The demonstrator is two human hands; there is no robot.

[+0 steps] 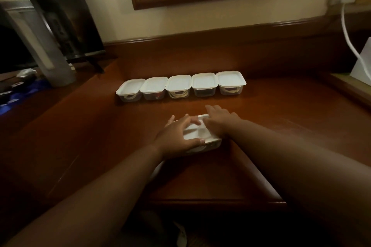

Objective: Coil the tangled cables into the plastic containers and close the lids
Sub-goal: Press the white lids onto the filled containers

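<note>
Five clear containers (180, 86) with white lids shut, in a touching row on the table's (281, 116) far side, pale coiled cables (179, 94) visible inside some, a sixth container (202, 139), lidded, nearer, apart from the row

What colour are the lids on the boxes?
White; the head view shows the lids best.

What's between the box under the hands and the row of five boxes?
Only bare brown wooden desk lies between the near white-lidded plastic container and the row of five lidded containers, in the head view.
</note>
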